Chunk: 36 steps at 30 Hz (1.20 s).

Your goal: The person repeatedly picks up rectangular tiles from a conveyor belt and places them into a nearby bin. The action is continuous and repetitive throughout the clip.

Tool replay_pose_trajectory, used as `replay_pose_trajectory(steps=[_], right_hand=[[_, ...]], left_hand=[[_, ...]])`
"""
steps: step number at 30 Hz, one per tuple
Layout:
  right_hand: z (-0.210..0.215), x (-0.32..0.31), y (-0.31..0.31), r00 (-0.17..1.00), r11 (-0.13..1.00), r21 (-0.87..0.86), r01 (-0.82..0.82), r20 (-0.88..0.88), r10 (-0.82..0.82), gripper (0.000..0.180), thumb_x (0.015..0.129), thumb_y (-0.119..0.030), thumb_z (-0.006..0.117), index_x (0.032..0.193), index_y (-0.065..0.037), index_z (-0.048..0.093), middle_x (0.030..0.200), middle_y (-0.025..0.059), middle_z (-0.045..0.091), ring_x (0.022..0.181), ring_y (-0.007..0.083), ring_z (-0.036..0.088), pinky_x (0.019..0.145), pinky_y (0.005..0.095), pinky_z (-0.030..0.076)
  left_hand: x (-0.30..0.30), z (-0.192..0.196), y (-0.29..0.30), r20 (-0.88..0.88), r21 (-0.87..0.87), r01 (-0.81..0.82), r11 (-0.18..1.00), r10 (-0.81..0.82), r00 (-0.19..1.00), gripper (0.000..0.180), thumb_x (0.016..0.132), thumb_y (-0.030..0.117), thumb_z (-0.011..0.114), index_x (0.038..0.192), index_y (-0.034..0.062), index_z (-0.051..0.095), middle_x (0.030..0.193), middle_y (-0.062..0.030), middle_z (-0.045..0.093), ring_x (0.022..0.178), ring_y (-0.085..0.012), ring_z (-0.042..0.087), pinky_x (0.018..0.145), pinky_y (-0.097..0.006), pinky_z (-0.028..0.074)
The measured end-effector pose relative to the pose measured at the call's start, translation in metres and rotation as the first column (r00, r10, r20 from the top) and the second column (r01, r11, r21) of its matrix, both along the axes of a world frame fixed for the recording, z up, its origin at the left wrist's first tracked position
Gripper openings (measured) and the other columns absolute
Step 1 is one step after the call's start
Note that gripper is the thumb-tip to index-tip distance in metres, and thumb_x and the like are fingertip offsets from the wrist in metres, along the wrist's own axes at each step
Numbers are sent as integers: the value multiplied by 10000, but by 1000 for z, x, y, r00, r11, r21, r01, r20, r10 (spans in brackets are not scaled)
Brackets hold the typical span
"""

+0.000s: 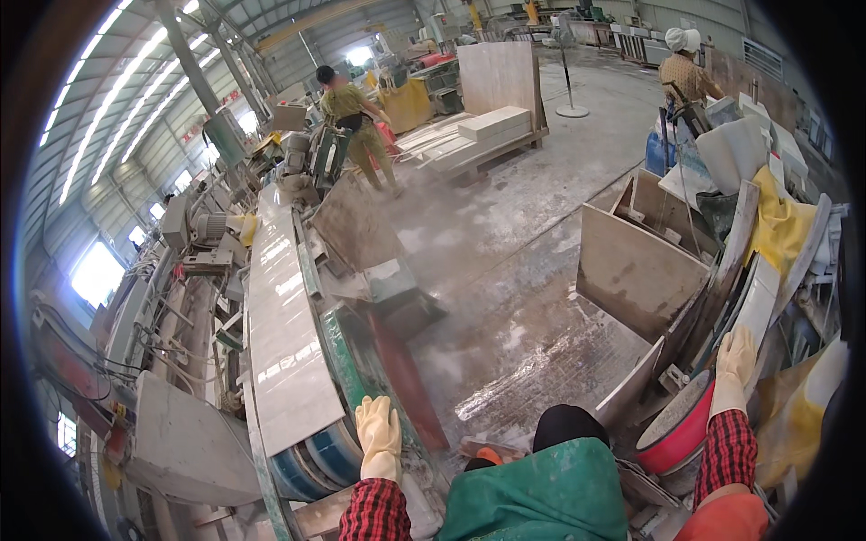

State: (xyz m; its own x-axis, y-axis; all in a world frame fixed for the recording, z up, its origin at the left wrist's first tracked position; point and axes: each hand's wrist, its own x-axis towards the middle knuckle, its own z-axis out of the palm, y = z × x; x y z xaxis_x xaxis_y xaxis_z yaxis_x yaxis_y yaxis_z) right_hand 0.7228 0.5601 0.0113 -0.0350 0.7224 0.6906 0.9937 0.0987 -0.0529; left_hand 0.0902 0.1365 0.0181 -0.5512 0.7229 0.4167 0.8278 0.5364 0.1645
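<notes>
My left hand (pixel 379 437), in a cream rubber glove, lies with its fingers stretched out at the machine's green side rail (pixel 347 361). Just left of it a long pale stone slab (pixel 289 361) lies flat on the machine, above blue rollers (pixel 311 464). Over on the right, my right hand (pixel 735 365), gloved the same way, has its fingers extended against the edge of a narrow pale strip (pixel 760 302); no grip around it shows. Beneath that hand is a round tub with a pink-red side (pixel 678 437).
Large upright panels (pixel 636 270) stand right of centre on the wet floor. A yellow cloth (pixel 780 216) drapes over boards at the right. Stacked pale slabs (pixel 478 135) sit on a pallet beyond. One person (pixel 356 117) stands far left, another (pixel 690 68) far right.
</notes>
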Motion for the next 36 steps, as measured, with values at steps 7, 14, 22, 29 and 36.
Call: replay_pose_trajectory(steps=[7, 14, 22, 29, 36], right_hand=[[-3, -3, -5, 1000, 1000, -5, 15, 10, -14, 342, 946, -216, 590, 1203, 9, 612, 1179, 225, 631, 1096, 425, 585, 956, 502, 471], [3, -12, -17, 1000, 1000, 7, 15, -3, -15, 351, 948, -223, 586, 1205, 13, 620, 1189, 233, 635, 1100, 428, 584, 964, 503, 470], [16, -30, -33, 1000, 999, -40, 11, -11, -12, 248, 942, -225, 578, 1071, -13, 591, 1097, 185, 614, 1046, 398, 578, 934, 501, 456], [18, -34, -44, 1000, 999, -51, 6, 22, -5, 263, 938, -227, 574, 1097, -18, 590, 1120, 188, 612, 1083, 395, 568, 970, 498, 444], [23, -42, -54, 1000, 997, -73, 12, 28, -10, 248, 933, -205, 573, 1095, -18, 591, 1106, 182, 613, 1080, 386, 570, 976, 496, 444]], left_hand=[[-2, -1, -2, -10, 15, 12, 1000, -12, 1000, 231, 864, 112, 678, 1081, 42, 643, 1131, -149, 660, 1228, -398, 544, 1085, -498, 397], [-2, -1, -4, -21, 40, 21, 999, -20, 1000, 211, 847, 110, 688, 1042, 46, 639, 1102, -146, 659, 1200, -390, 549, 1056, -494, 412], [1, 3, -4, -7, 49, 7, 999, -7, 1000, 217, 851, 120, 688, 1054, 54, 646, 1107, -139, 663, 1200, -383, 556, 1064, -514, 414], [0, -2, -7, -22, 119, 18, 993, -15, 1000, 217, 847, 122, 682, 1052, 55, 661, 1105, -134, 677, 1186, -382, 568, 1057, -505, 421], [0, 2, -6, -7, 127, 22, 992, -21, 1000, 199, 832, 123, 689, 1017, 54, 666, 1072, -131, 680, 1158, -375, 574, 1025, -485, 434]])
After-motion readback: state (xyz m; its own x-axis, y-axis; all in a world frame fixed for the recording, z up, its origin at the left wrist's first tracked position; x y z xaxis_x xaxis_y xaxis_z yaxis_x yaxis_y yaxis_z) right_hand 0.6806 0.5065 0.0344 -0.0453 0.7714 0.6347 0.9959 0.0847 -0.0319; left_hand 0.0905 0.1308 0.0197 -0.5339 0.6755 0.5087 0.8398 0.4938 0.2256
